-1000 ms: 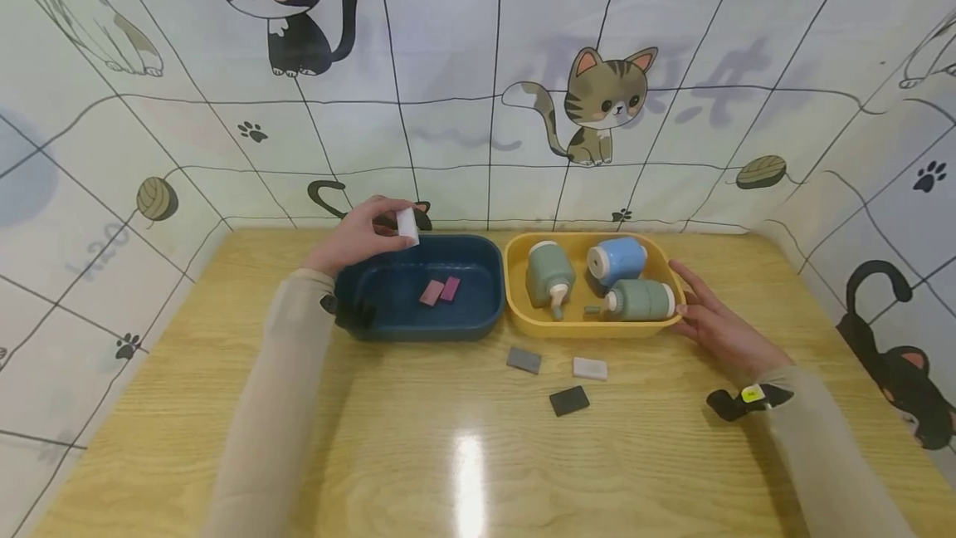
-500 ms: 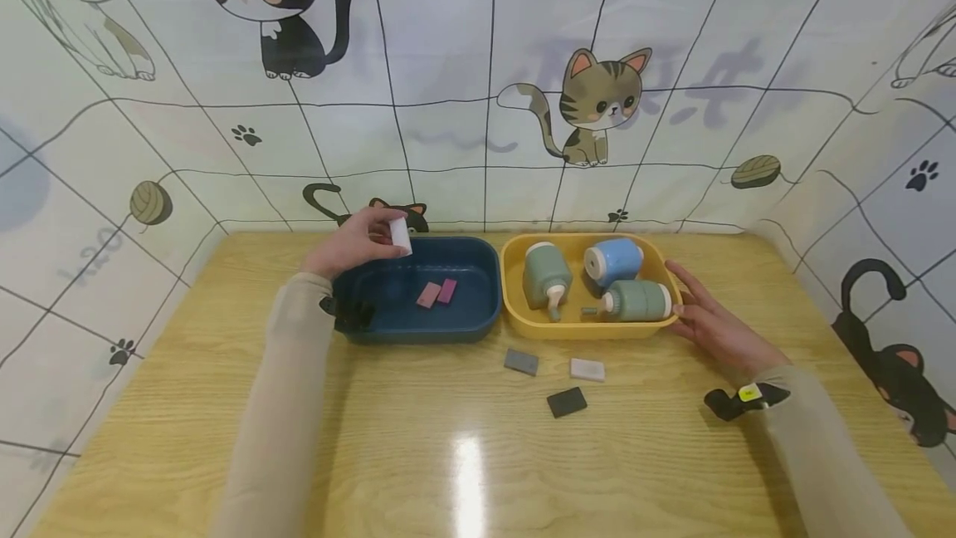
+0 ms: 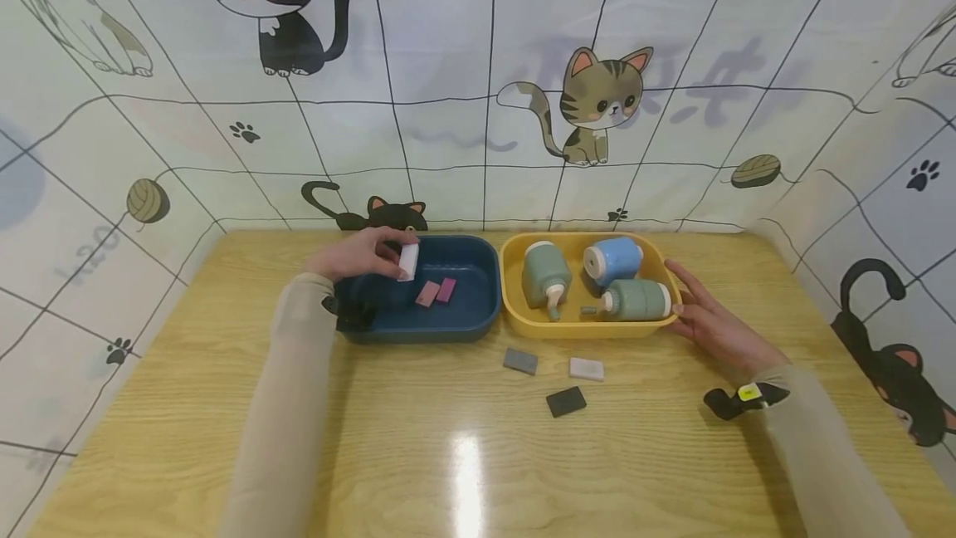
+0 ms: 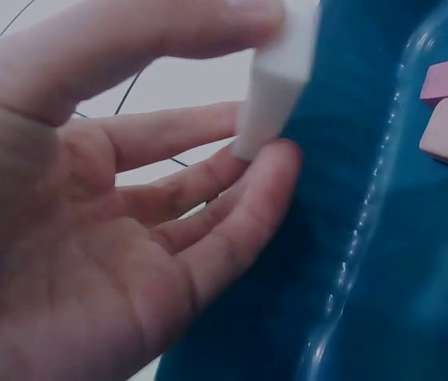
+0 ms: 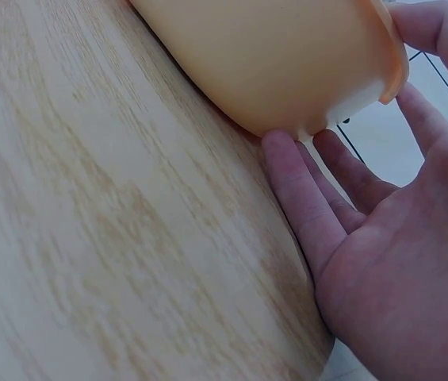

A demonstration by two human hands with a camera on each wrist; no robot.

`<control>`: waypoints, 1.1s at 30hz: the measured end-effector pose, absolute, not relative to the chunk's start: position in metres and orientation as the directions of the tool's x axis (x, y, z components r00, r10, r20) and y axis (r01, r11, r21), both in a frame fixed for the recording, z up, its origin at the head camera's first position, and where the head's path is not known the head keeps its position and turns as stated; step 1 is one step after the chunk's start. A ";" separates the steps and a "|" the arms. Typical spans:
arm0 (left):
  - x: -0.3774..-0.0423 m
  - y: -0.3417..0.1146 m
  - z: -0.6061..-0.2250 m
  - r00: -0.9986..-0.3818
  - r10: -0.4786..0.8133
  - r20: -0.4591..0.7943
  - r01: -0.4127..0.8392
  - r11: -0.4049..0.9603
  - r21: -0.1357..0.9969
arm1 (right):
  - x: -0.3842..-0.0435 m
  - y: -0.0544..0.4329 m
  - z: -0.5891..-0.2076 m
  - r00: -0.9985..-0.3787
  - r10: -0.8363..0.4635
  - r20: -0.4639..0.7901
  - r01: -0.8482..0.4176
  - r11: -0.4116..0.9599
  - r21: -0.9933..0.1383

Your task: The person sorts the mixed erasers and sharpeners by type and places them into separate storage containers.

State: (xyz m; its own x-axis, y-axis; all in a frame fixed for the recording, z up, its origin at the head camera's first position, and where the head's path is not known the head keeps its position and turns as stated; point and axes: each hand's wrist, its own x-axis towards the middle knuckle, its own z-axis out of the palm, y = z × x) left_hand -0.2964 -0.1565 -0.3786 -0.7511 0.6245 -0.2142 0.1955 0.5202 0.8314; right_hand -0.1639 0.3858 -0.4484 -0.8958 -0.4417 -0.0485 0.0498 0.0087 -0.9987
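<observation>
My left hand [image 3: 362, 254] pinches a white eraser [image 3: 408, 261] between thumb and fingers, over the left part of a dark blue tub [image 3: 418, 334]. The left wrist view shows the white eraser [image 4: 275, 87] held on edge, beside the tub's inner wall. On the tub floor lie a pale pink eraser [image 3: 427, 294] and a magenta eraser [image 3: 446, 290]. My right hand [image 3: 720, 326] touches the right end of a yellow tub [image 3: 582, 330]. In the right wrist view, its fairly straight fingers [image 5: 299, 186] rest along the outer wall, thumb at the rim.
The yellow tub holds two green bottles with nozzles [image 3: 548, 274] [image 3: 636, 300] and a blue bottle [image 3: 614, 260]. In front lie a grey eraser [image 3: 520, 361], a whitish eraser [image 3: 586, 369] and a black eraser [image 3: 566, 402]. Cat-print cloth [image 3: 448, 90] stands behind the table [image 3: 403, 438].
My left hand has lowered the white eraser from above the blue tub's back rim to over its inside. My right hand has stayed at the yellow tub.
</observation>
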 end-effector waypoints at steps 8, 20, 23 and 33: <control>-0.298 -0.165 -0.388 -0.700 0.636 -0.324 0.127 0.558 0.820 | -0.161 0.384 -0.447 -0.894 -0.447 -0.037 0.048 -0.012 -0.999; -0.303 -0.166 -0.401 -0.642 0.649 -0.408 0.184 0.647 0.740 | -0.158 0.383 -0.450 -0.892 -0.451 -0.019 0.039 -0.036 -0.999; -0.304 -0.165 -0.403 -0.639 0.659 -0.397 0.210 0.646 0.733 | -0.157 0.384 -0.451 -0.894 -0.447 -0.017 0.037 -0.035 -0.999; -0.302 -0.167 -0.406 -0.652 0.700 -0.291 0.201 0.530 0.824 | -0.155 0.383 -0.452 -0.905 -0.424 -0.044 0.038 0.022 -0.999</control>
State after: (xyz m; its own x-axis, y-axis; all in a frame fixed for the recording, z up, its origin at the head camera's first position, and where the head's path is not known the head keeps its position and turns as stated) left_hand -0.3022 -0.1675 -0.4057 -0.6520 0.7000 -0.2914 0.2007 0.5299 0.8240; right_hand -0.1553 0.3831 -0.4523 -0.9046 -0.4240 -0.0435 0.0376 0.0224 -0.9990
